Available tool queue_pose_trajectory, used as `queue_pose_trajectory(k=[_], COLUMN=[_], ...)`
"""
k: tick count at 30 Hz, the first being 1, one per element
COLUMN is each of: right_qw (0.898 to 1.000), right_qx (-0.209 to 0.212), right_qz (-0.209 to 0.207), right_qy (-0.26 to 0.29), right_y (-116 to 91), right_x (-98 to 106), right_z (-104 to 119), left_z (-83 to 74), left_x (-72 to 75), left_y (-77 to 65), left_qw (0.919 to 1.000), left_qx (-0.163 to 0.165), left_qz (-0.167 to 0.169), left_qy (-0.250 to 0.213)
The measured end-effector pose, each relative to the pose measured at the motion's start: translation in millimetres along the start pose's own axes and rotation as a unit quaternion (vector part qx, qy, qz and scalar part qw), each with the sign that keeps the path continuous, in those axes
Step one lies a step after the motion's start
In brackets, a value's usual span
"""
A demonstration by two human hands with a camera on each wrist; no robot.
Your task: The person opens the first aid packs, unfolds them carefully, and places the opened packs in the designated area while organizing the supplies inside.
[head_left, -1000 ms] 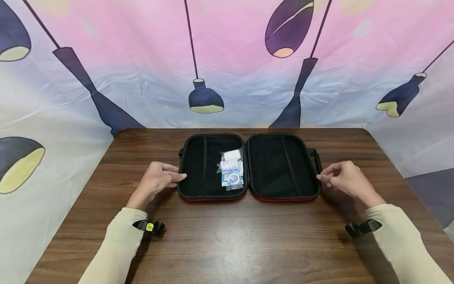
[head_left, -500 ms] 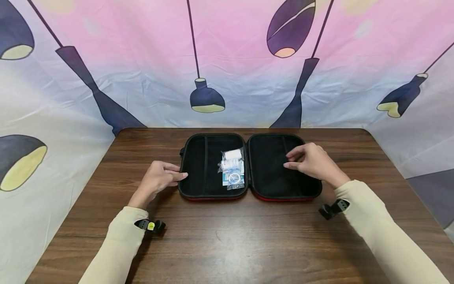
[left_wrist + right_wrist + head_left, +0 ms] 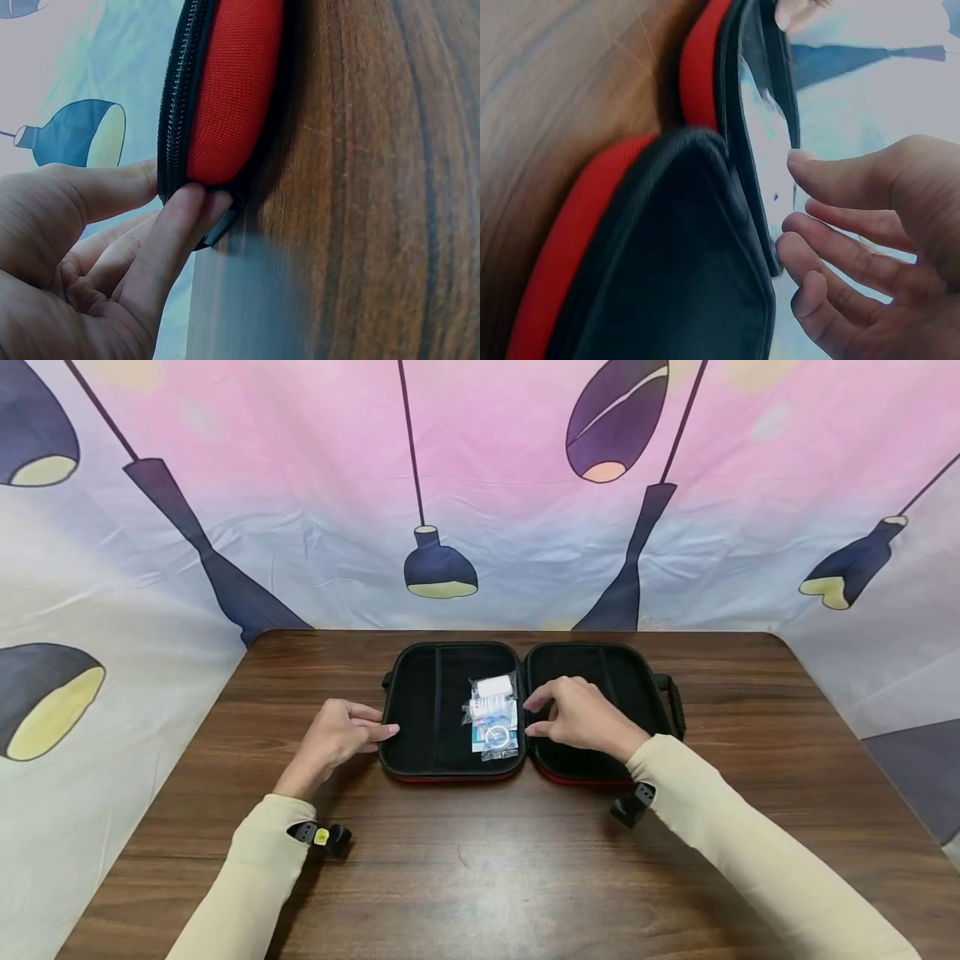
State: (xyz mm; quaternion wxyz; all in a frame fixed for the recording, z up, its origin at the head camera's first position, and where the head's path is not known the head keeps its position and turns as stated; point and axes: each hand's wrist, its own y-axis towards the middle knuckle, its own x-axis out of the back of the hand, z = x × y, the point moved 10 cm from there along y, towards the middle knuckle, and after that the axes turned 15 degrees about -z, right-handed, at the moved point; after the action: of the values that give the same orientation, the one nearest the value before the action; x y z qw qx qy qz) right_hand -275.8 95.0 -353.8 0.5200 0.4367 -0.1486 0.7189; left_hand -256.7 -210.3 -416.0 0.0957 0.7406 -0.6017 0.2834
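A black-lined zip case [image 3: 411,710] with a red shell [image 3: 238,97] lies unfolded on the table. At its left edge my left hand [image 3: 330,739] pinches the rim, thumb on the inner side and fingers against the red outside. Several clear-wrapped packets lie in the left half by the hinge, among them a white roll [image 3: 492,687] and a packet with a white ring [image 3: 497,739]. Over the right half, close to the hinge, hovers my right hand [image 3: 581,714]. Its fingers are loosely bent with a gap to the thumb, holding nothing.
The case's carry handle [image 3: 672,702] sticks out on the right side. A brown wooden table [image 3: 480,877] bears the case. Behind it hangs a cloth backdrop [image 3: 345,560] with lamp drawings.
My right hand has left the case's right edge and moved left across the right half to the hinge. My left hand has kept its grip on the left edge.
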Motion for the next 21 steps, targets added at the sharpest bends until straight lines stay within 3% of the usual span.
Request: queue_pose_trajectory(k=[9, 21], right_qw=[1.000, 0.999], right_qx=[0.012, 0.009], right_qz=[0.023, 0.021], right_qy=[-0.015, -0.042], right_y=[4, 7], right_x=[-29, -47], right_z=[19, 19], left_z=[-0.3, 1.2], left_x=[0.9, 0.7], left_y=[-1.0, 0.1], left_qw=[1.0000, 1.0000], left_qx=[0.002, 0.004], left_qz=[-0.002, -0.003], left_qy=[0.001, 0.007])
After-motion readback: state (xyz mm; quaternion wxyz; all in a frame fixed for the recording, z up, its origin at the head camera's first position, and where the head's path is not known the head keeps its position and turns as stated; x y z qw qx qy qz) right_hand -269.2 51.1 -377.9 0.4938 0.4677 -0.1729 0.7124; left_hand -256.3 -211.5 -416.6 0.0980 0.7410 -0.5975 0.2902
